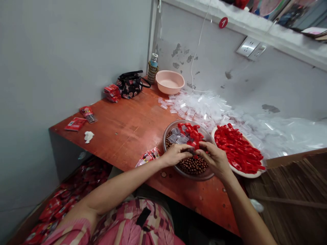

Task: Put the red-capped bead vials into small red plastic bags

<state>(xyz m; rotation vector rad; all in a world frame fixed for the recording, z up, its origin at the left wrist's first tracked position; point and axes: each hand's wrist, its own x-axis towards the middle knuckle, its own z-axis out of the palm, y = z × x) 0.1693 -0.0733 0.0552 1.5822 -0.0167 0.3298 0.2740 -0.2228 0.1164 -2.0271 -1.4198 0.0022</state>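
Over a grey bowl (167, 131) my two hands almost meet. My left hand (177, 153) pinches a small clear plastic case (190, 150) that looks dark, with brown contents. The fingers of my right hand (213, 157) are closed on a red plastic cap (196, 148) at the case's end; whether the two parts are joined I cannot tell. Inside the bowl lie many brown balls (192, 166), several clear plastic cases (176, 136) and a heap of red caps (190, 129). To the right stands a pale basin (249, 175) full of red plastic caps (236, 149).
A large pile of clear cases (204, 105) lies against the wall. Red packets (149, 156) rest by the bowl; others fill the space below the table (122, 129). A pink basin (170, 81), flowered bag (130, 86) and bottle (153, 68) stand behind. Cardboard (293, 187) is at right.
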